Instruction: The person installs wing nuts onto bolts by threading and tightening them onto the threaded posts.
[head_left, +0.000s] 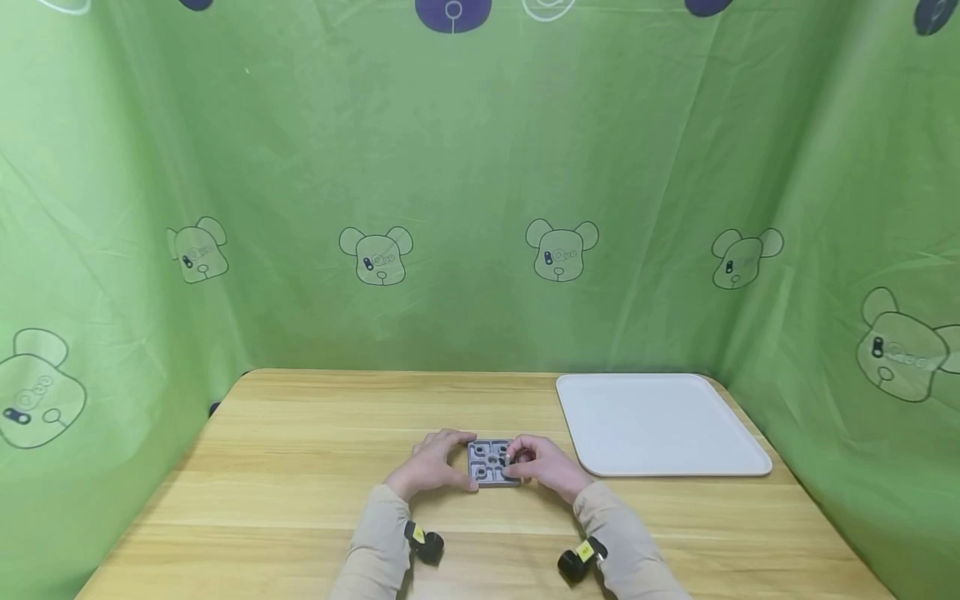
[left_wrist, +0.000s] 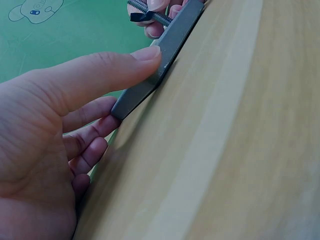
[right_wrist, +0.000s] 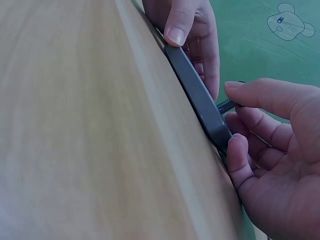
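A grey square metal plate (head_left: 493, 482) with round holes and raised ridges lies on the wooden table. My left hand (head_left: 429, 467) grips it from the left, thumb (left_wrist: 146, 53) against the near edge and fingertips at the far side. At the plate's right part, my right hand (head_left: 551, 467) pinches a dark threaded bolt (right_wrist: 226, 106) between thumb and fingers. The bolt (left_wrist: 159, 16) stands up from the plate's upper face. Its lower end is hidden by the plate's side, so how deep it sits cannot be told. Another right finger touches the plate's near right corner.
A white tray (head_left: 660, 425) lies at the back right of the table (head_left: 300, 433), beyond my right hand. Green curtains (head_left: 465, 150) with bear drawings hang behind and on both sides. Each wrist wears a small black camera (head_left: 430, 547).
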